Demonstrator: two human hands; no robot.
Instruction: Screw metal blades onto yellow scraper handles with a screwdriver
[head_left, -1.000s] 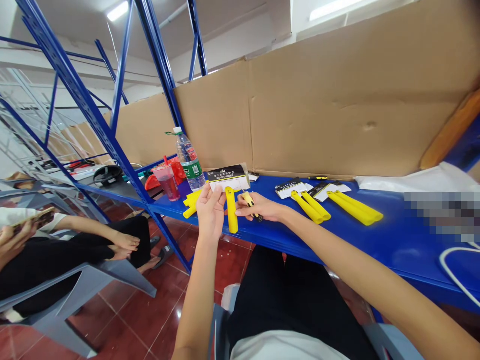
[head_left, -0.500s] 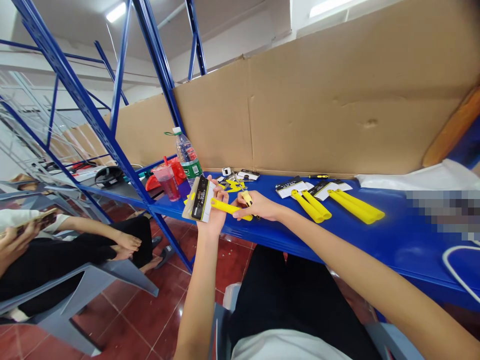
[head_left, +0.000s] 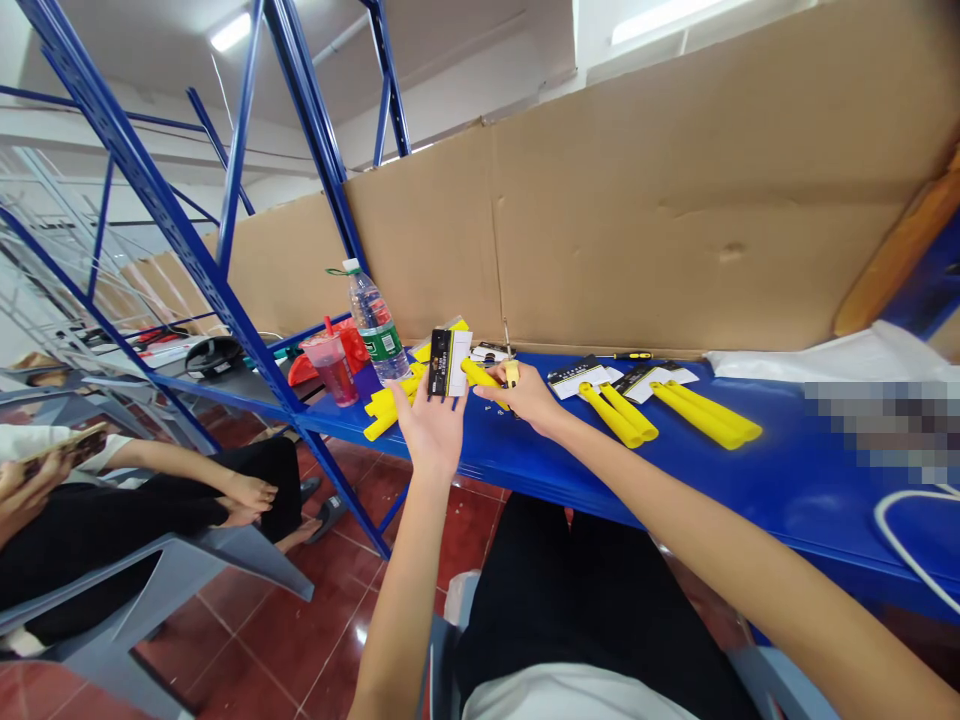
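My left hand [head_left: 437, 435] is palm up, thumb out to the side and fingers stretched flat. A black and white printed card [head_left: 448, 362] lies over these fingers and hides their ends. To its right, my right hand [head_left: 531, 398] is closed around a screwdriver [head_left: 512, 374] with a yellow and black handle, its shaft pointing up. The same hand also grips a yellow tube-shaped handle [head_left: 480, 374], whose near end is hidden by the fingers. Several more yellow handles [head_left: 388, 408] lie in a pile behind and left of my left hand.
On the blue table [head_left: 720, 500] lie paired yellow handles [head_left: 705, 415] with cards and another screwdriver [head_left: 634, 356]. A water bottle [head_left: 375, 325] and a red drink cup [head_left: 334, 370] stand left. A cardboard wall [head_left: 637, 220] runs behind. Another person sits left by a blue post [head_left: 187, 210].
My left hand has turned palm up and flat, and the card has moved right and now stands more upright in view. My right hand has shifted slightly right, still holding the screwdriver and yellow handle.
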